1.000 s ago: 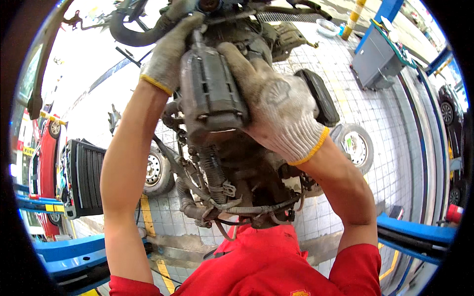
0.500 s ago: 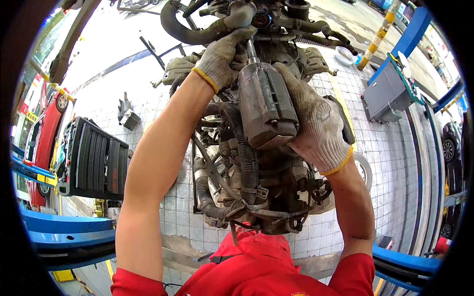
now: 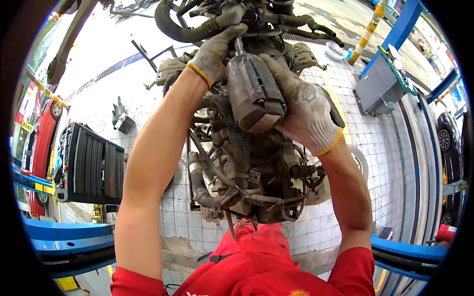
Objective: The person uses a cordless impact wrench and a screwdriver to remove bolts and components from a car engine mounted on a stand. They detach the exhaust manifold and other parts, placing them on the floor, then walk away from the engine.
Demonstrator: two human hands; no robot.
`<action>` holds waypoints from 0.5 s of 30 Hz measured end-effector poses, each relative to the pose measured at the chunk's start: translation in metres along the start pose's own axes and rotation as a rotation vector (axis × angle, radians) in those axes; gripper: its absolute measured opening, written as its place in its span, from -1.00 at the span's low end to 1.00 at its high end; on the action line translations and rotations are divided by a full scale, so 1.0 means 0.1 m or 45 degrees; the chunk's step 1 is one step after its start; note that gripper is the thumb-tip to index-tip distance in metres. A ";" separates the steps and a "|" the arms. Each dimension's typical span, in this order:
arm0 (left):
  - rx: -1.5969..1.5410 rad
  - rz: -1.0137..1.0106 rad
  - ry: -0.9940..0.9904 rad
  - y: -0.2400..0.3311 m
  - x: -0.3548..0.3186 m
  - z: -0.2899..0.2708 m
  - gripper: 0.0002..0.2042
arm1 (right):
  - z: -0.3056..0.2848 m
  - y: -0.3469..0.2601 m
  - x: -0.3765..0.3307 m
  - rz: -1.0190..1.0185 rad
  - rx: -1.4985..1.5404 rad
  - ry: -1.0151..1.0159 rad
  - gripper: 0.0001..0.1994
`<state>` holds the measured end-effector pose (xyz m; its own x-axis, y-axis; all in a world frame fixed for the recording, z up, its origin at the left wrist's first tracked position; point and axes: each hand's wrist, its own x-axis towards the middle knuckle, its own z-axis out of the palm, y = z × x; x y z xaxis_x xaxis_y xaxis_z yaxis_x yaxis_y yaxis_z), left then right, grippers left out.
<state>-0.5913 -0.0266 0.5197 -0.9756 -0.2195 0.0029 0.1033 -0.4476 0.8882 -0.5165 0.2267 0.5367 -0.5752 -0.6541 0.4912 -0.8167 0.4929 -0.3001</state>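
A dark, ribbed cylindrical part [image 3: 254, 93] is being held against the engine [image 3: 247, 177] by the gloved right hand [image 3: 303, 113], wrapped around its side. Its top end is being gripped by the gloved left hand [image 3: 212, 54]. It appears partly freed or fitted; which cannot be told.

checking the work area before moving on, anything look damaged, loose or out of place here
Nothing looks plainly damaged. The engine is grimy, with hoses and wires hanging loose at its lower end. Both gloved hands, left hand and right hand, grip a grey cylindrical part.
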 end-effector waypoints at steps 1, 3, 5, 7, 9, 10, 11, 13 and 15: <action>-0.032 0.004 -0.017 -0.02 0.04 -0.04 -0.75 | 0.04 0.03 0.00 -0.030 -0.039 0.029 -0.13; -0.081 -0.007 -0.050 -0.04 0.04 0.01 -0.75 | 0.00 0.03 -0.02 -0.019 -0.053 0.062 -0.19; -0.083 -0.013 -0.013 -0.01 -0.05 0.09 -0.74 | 0.05 0.09 -0.03 -0.075 -0.051 0.126 -0.20; -0.071 0.035 -0.030 -0.03 0.04 0.02 -0.71 | 0.03 0.10 -0.02 -0.079 -0.056 0.125 -0.16; -0.106 0.028 -0.078 -0.01 -0.01 0.00 -0.74 | -0.01 0.02 -0.02 -0.004 -0.020 0.062 -0.13; -0.124 0.017 -0.093 -0.03 -0.02 -0.03 -0.76 | -0.03 -0.03 -0.01 0.038 0.005 0.021 -0.11; -0.144 0.059 -0.112 -0.04 -0.01 0.07 -0.83 | -0.06 -0.02 -0.01 0.028 0.050 0.048 -0.12; -0.172 0.153 -0.140 -0.03 -0.05 0.25 -0.92 | 0.06 0.15 -0.05 -0.122 0.029 0.193 -0.19; -0.130 0.080 -0.206 -0.15 0.28 -0.11 -0.84 | -0.06 0.00 -0.02 -0.144 0.196 0.009 -0.28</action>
<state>-0.6183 -0.0353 0.5011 -0.9841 -0.1116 0.1379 0.1762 -0.5247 0.8328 -0.5148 0.2314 0.5410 -0.4792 -0.6963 0.5343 -0.8739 0.3222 -0.3639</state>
